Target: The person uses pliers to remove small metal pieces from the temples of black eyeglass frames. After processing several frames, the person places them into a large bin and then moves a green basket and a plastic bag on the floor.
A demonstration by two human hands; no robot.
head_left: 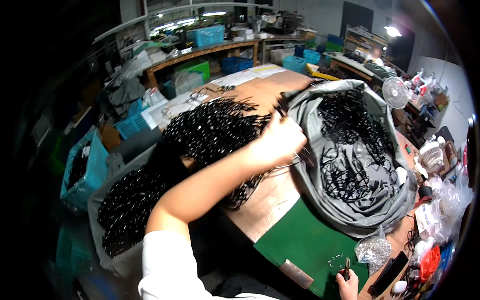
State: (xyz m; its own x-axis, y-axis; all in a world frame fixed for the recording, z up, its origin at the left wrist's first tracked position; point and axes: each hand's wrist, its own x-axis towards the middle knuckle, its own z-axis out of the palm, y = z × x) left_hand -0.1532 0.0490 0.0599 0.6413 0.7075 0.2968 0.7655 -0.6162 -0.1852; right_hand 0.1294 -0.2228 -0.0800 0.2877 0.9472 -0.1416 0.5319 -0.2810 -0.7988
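Worktable [272,200], brown-topped, spread in front of me and bearing most of what follows.

Grey bag [352,227], wide-mouthed, rim rolled outward, to the right of my left hand; more dark lengths lie inside it.

Black strands [210,130], glossy, one thick heap on the table to the left of my left hand. Long axis running roughly left to right, the right-hand end meeting my fingers just beside the bag's left rim. Left hand much the nearer; right hand well apart, low and to the right.

Green mat [300,235], flat, at the table's near edge, below the bag.

Left hand [285,137], between heap and bag, fingers curled closed on ends of the black strands, as far as the blur lets me judge.

Clear pouch [374,250], filled with small silvery pieces, at the mat's right corner.

Right hand [348,285], only partly in view over the mat, fingers together around a handle.

Metal strip [296,272], pale, on the mat's near edge.

Dark tool [346,268], slim, upright in my right hand; exact kind unclear.

Tiny bits [340,259], bright, scattered just beside the tool; too small to identify.
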